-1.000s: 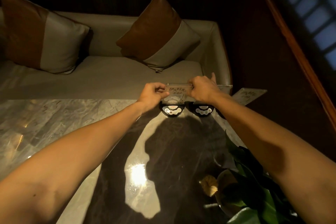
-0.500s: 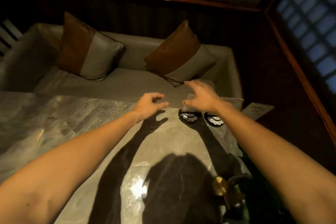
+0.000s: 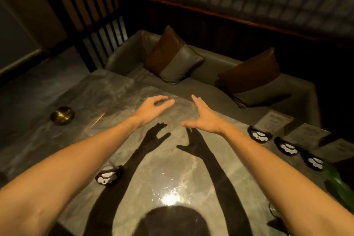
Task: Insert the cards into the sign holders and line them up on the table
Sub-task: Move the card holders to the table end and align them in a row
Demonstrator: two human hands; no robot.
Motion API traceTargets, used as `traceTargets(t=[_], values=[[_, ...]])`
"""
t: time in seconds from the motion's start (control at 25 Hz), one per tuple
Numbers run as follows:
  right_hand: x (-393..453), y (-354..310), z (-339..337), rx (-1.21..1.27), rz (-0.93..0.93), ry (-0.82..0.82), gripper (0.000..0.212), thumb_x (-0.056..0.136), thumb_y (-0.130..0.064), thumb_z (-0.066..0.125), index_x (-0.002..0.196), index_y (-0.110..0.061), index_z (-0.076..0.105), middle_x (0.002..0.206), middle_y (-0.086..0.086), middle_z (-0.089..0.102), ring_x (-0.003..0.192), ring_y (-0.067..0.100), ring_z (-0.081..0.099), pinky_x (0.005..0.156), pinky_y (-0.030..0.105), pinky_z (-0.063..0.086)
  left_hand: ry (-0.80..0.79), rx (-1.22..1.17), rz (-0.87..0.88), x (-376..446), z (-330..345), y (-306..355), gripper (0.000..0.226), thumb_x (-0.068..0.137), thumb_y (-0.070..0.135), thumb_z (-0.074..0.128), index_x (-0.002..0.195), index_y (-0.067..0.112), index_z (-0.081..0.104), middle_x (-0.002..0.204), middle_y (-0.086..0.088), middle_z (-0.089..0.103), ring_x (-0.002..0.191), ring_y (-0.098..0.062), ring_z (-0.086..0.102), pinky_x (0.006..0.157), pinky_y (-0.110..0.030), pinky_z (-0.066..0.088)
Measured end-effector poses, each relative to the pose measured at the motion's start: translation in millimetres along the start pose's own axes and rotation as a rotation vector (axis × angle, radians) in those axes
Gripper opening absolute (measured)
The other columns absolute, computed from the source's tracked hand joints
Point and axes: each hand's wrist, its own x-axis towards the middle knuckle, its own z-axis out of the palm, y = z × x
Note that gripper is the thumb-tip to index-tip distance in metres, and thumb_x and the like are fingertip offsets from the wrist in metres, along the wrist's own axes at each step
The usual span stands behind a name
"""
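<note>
Three clear sign holders stand in a row along the table's right edge, each on a black base with a white pattern: the nearest to the middle (image 3: 259, 136), a second (image 3: 287, 147) and a third (image 3: 312, 161). Printed cards show in their clear panels (image 3: 274, 120). Another black base (image 3: 108, 175) lies near the left forearm; its panel is not clear to see. My left hand (image 3: 153, 107) and my right hand (image 3: 203, 119) hover above the middle of the marble table (image 3: 118, 101), fingers spread, holding nothing.
A brass bowl (image 3: 62, 115) sits at the table's left. A grey sofa (image 3: 206, 74) with two brown-and-grey cushions runs behind the table. Green leaves (image 3: 335, 180) poke in at the right edge. A dark slatted screen stands at the back left.
Both hands let go of the sign holder at the right and moved left to the table's middle. The view swung left, so the row of holders now lies far right.
</note>
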Motion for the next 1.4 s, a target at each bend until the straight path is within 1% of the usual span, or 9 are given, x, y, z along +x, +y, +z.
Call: traceTargets(t=[0.36,0.48,0.6,0.72,0.8,0.92,1.04,1.24,1.4], values=[[18,-105,141,0.031,-0.108,-0.129,0.131,0.067,-0.063,0.082,0.161,-0.034,-0.004,0.171,0.000,-0.010,0.157,0.017,-0.004,0.122,0.038,0.012,0.237,-0.126,-0.127,-108,-116,-115,0.057,0.092,0.057,0.057,0.138,0.023,0.057,0.137,0.006,0.056,0.128,-0.012,0.049,0.102,-0.026,0.036],[20,-126,189,0.099,-0.148,-0.139,0.131,0.066,-0.058,0.084,0.163,-0.027,0.001,0.171,0.000,0.000,0.156,0.016,0.005,0.122,0.032,0.013,0.277,-0.203,-0.184,-136,-131,-159,0.056,0.088,0.059,0.062,0.134,0.027,0.061,0.135,0.008,0.059,0.126,-0.010,0.052,0.099,-0.023,0.037],[24,-137,232,0.181,-0.146,-0.169,0.125,0.064,-0.055,0.084,0.162,-0.026,0.012,0.168,-0.001,0.019,0.153,0.016,0.022,0.123,0.036,0.023,0.287,-0.322,-0.242,-158,-135,-195,0.047,0.085,0.053,0.070,0.126,0.029,0.066,0.127,0.011,0.063,0.118,-0.008,0.057,0.096,-0.020,0.045],[22,-145,268,0.283,-0.128,-0.226,0.104,0.075,-0.030,0.087,0.160,-0.025,0.026,0.150,-0.012,0.037,0.136,0.009,0.041,0.109,0.025,0.038,0.208,-0.350,-0.293,-175,-135,-228,0.040,0.087,0.041,0.072,0.124,0.028,0.065,0.121,0.008,0.065,0.113,-0.010,0.060,0.097,-0.028,0.049],[20,-150,286,0.328,-0.093,-0.242,0.083,0.083,-0.011,0.081,0.154,-0.017,0.039,0.137,-0.004,0.048,0.119,0.010,0.052,0.093,0.014,0.043,0.161,-0.354,-0.320,-184,-134,-246,0.038,0.084,0.030,0.077,0.121,0.025,0.068,0.117,0.005,0.068,0.109,-0.013,0.064,0.095,-0.031,0.052],[21,-150,303,0.381,-0.044,-0.188,0.035,0.089,0.005,0.068,0.123,-0.004,0.064,0.101,0.002,0.066,0.084,0.007,0.061,0.069,0.006,0.047,0.124,-0.289,-0.334,-191,-126,-268,0.033,0.078,0.013,0.081,0.109,0.021,0.073,0.104,0.002,0.074,0.094,-0.014,0.070,0.084,-0.028,0.056],[23,-150,305,0.447,-0.003,-0.158,0.015,0.093,0.006,0.061,0.103,-0.003,0.067,0.086,0.002,0.067,0.075,0.008,0.061,0.064,0.011,0.048,0.159,-0.250,-0.309,-190,-120,-276,0.021,0.082,0.003,0.077,0.094,0.020,0.074,0.091,0.000,0.075,0.085,-0.015,0.069,0.077,-0.026,0.055],[25,-137,284,0.596,0.074,-0.168,0.021,0.096,-0.005,0.063,0.115,-0.009,0.068,0.108,0.005,0.077,0.101,0.020,0.073,0.092,0.040,0.059,0.130,-0.226,-0.250,-172,-115,-255,0.017,0.091,0.006,0.069,0.107,0.010,0.073,0.100,0.003,0.075,0.091,-0.006,0.070,0.072,-0.012,0.054],[20,-116,252,0.673,0.097,-0.114,0.024,0.098,-0.007,0.060,0.119,-0.013,0.069,0.111,0.003,0.078,0.104,0.021,0.074,0.092,0.047,0.059,0.095,-0.328,-0.234,-144,-97,-220,0.022,0.094,0.006,0.065,0.114,0.014,0.069,0.105,0.001,0.075,0.094,-0.013,0.072,0.067,-0.018,0.058]])
